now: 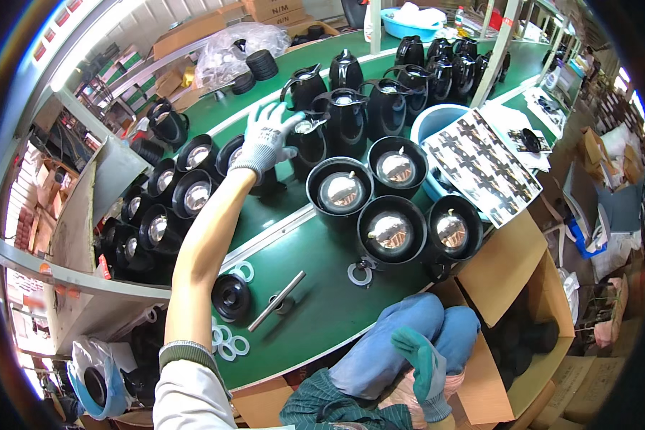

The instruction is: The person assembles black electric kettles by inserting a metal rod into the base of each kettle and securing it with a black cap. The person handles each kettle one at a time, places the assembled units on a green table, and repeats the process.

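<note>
**Crowded green worktop, left hand out among the black jugs**

Mostly the green worktop (322,315) is full toward its far side and open only near the person. A pale strip runs across it from the near left toward the far right; beyond that strip stand rows of black jug bodies (186,193) at the left and finished black jugs with handles (387,104) farther off. Just on the near side of the strip sit four open jug bodies with shiny liners (390,229), close together, the rightmost one at the worktop's right edge beside an open cardboard box (523,287). A sheet with a black and white pattern (480,165) lies tilted across a light blue tub (430,122) at the right.

The freest room is the near stretch of worktop, where only small things lie: a black round lid (231,296), a metal rod (276,301) set diagonally, and white rings (229,344) near the near edge.

The left hand (265,140), in a grey-white glove, reaches far out with its fingers spread apart, grasping nothing; the fingertips lie against or just over a black jug with a shiny mouth (308,140) standing beyond the strip. Whether they truly touch it I cannot tell.

The right hand (423,362), in a green glove, rests low near the person's knee below the worktop edge, fingers loosely straight and empty.
</note>
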